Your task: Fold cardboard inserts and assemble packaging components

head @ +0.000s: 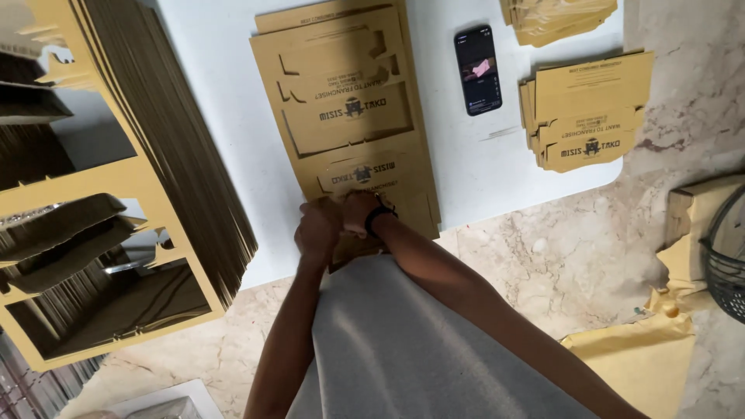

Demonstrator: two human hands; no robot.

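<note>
A flat sheet of die-cut tan cardboard (349, 116) with printed box blanks lies on a white table (225, 93) in front of me. My left hand (318, 229) and my right hand (358, 213) are close together at the sheet's near edge, fingers curled on the cardboard there. A dark band sits on my right wrist. What exactly the fingers pinch is hidden by the hands.
A tall stack of punched-out cardboard frames (132, 178) stands at the left. A black phone (477, 70) lies on the table, with two piles of separated box blanks (586, 112) at the right. Tan scraps (644, 349) and a wire basket (725, 256) lie on the marble floor.
</note>
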